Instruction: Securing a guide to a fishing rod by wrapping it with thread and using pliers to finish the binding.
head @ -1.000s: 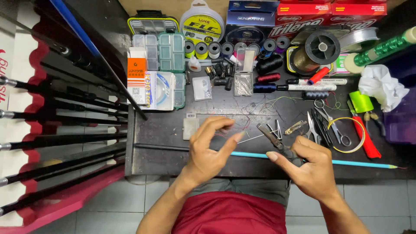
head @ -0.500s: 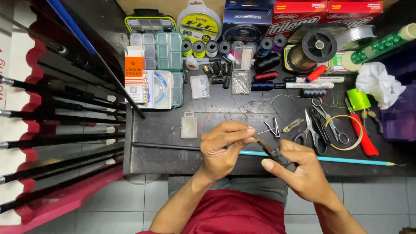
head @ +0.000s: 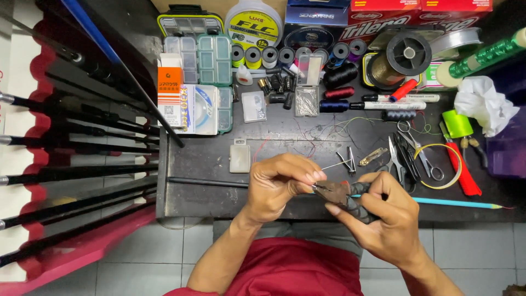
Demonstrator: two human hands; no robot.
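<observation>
Right hand (head: 383,214) clenched around pliers (head: 342,196); left hand (head: 276,183) fingers pinched at their tip.

Fishing-tackle workshop: racked rods (head: 82,142), line spools (head: 408,53), tackle boxes (head: 211,71), cluttered dark workbench (head: 203,164).

The pliers (head: 341,196) in the right hand (head: 383,222) have dull, rusty-looking metal jaws and matt black rubbery grips, and the left hand (head: 276,183) pinches a thin bright metal wire (head: 333,165) at their tip. Beyond the hands, the worktop (head: 203,164) is dark, matt and scuffed, with a small frosted plastic box (head: 240,157) and shiny steel scissors (head: 422,156) on it. Farther right lies crumpled white tissue paper (head: 482,104); farther left, glossy black rods (head: 76,145).
</observation>
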